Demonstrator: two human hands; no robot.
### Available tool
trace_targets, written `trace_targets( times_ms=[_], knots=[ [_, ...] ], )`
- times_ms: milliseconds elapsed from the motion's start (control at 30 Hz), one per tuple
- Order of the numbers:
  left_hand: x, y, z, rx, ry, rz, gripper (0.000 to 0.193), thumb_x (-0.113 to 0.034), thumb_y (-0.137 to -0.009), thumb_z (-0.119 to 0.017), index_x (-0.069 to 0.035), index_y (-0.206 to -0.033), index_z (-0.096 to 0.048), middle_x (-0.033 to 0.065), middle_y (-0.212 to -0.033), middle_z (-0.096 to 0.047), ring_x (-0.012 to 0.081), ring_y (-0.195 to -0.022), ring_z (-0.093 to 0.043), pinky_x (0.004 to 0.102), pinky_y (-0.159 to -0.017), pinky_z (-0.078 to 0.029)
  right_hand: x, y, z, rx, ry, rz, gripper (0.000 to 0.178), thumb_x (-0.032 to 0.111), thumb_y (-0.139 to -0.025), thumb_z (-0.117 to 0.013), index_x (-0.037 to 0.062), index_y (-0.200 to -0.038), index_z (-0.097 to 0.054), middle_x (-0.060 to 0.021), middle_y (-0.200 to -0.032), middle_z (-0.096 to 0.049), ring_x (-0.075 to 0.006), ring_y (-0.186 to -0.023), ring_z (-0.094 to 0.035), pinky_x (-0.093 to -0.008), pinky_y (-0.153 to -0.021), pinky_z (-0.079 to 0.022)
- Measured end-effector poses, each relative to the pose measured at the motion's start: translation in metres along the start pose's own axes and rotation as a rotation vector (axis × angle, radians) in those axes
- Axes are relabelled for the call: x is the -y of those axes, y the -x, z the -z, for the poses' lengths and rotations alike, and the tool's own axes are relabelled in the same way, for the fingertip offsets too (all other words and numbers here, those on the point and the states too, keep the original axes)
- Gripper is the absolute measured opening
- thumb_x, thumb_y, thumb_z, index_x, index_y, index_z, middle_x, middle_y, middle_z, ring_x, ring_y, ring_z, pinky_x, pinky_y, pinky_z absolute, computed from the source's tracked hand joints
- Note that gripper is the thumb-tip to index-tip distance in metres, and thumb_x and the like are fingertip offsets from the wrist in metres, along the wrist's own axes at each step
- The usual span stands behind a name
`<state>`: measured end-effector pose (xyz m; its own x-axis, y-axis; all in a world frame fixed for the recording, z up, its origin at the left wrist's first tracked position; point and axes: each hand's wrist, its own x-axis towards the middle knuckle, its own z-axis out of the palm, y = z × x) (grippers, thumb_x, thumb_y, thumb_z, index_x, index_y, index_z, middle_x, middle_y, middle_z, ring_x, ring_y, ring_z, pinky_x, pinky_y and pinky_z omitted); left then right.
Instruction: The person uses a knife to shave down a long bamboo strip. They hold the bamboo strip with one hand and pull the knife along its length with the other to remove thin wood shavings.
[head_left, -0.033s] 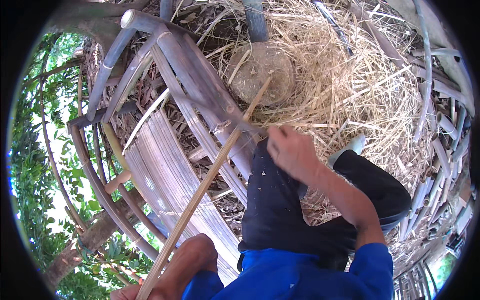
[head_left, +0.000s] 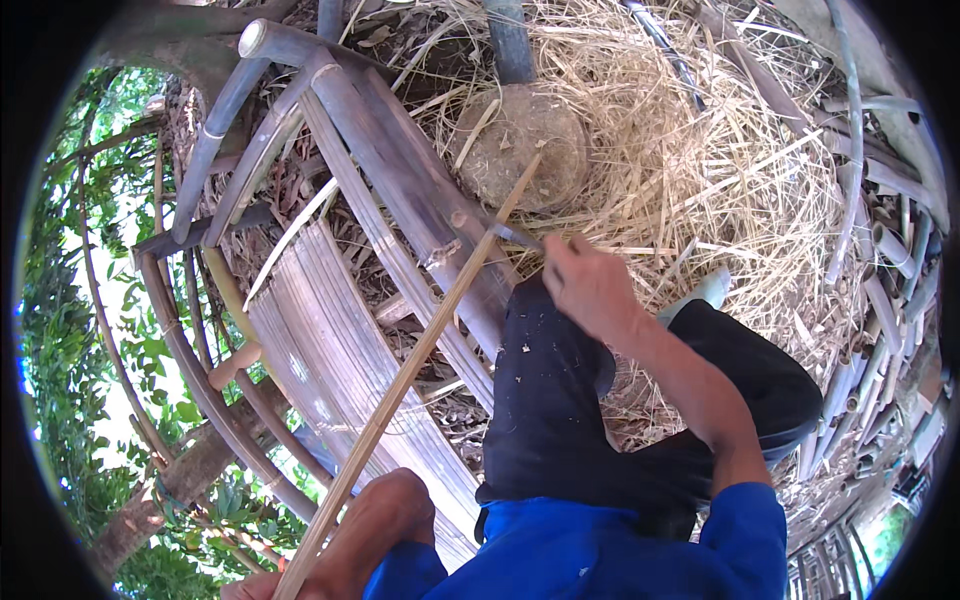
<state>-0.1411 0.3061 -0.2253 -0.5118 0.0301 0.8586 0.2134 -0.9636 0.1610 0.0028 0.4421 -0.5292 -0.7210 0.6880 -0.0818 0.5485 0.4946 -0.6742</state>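
Observation:
A long pale bamboo strip (head_left: 400, 385) slants from the lower left up to a round wooden block (head_left: 510, 165), where its pointed tip lies over the top. At the lower edge my left hand (head_left: 262, 584) is closed around the strip's near end, partly cut off by the frame. My right hand (head_left: 592, 292) grips a knife (head_left: 520, 238) above my right-bent dark trouser leg. The blade meets the strip a short way below its tip. Most of the knife's handle is hidden in my fist.
Left of my legs stands a bamboo bench (head_left: 330, 300) with a slatted seat and thick pole rails (head_left: 390, 150). Pale shavings (head_left: 690, 200) cover the ground around the block. Cut bamboo pieces (head_left: 890, 320) are piled at the far right.
The knife blade, blurred and reaching left across the strip a moment ago, now shows sharply and shorter against it. My right hand has shifted slightly; the left hand and strip stay put.

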Motion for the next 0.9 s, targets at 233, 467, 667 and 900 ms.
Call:
trace_targets(
  times_ms=[233,467,667,900],
  knots=[
    [0.005,0.004,0.028,0.182,-0.171,0.125,0.02,-0.014,-0.103,-0.045,-0.013,-0.084,-0.041,-0.0093,-0.065,-0.026,0.0018,-0.048,-0.023,0.0209,-0.04,-0.018,-0.069,-0.047,-0.049,-0.095,-0.009,0.169,0.016,0.015,-0.093,-0.062,0.0092,-0.107,-0.056,-0.0137,-0.082,-0.061,-0.0325,-0.064,-0.065,-0.0412,-0.052,-0.053],
    [-0.01,-0.001,0.035,0.005,-0.321,0.064,0.023,-0.023,-0.108,-0.042,-0.01,-0.089,-0.044,-0.0083,-0.066,-0.027,0.0045,-0.051,-0.026,0.0234,-0.041,-0.021,-0.168,-0.041,-0.079,0.119,0.121,-0.258,0.02,0.018,-0.096,-0.055,0.0103,-0.113,-0.051,-0.0206,-0.076,-0.063,-0.0402,-0.066,-0.066,-0.0504,-0.061,-0.053],
    [-0.023,-0.016,0.037,-0.024,-0.25,0.182,0.015,-0.012,-0.092,-0.049,-0.007,-0.079,-0.044,-0.0001,-0.06,-0.034,0.0114,-0.054,-0.036,0.0239,-0.044,-0.028,-0.062,-0.031,-0.028,0.266,-0.036,-0.196,0.019,0.016,-0.095,-0.055,0.0041,-0.107,-0.048,-0.0191,-0.065,-0.06,-0.04,-0.059,-0.065,-0.0512,-0.057,-0.053],
    [-0.003,0.002,0.018,0.047,-0.459,-0.001,0.031,-0.032,-0.112,-0.036,-0.008,-0.095,-0.043,-0.0039,-0.076,-0.029,0.0091,-0.057,-0.026,0.0249,-0.043,-0.026,0.071,0.005,0.045,-0.038,-0.132,0.358,0.019,0.019,-0.091,-0.065,0.0072,-0.099,-0.052,-0.0119,-0.072,-0.06,-0.0304,-0.054,-0.065,-0.0412,-0.045,-0.053]
  ],
)
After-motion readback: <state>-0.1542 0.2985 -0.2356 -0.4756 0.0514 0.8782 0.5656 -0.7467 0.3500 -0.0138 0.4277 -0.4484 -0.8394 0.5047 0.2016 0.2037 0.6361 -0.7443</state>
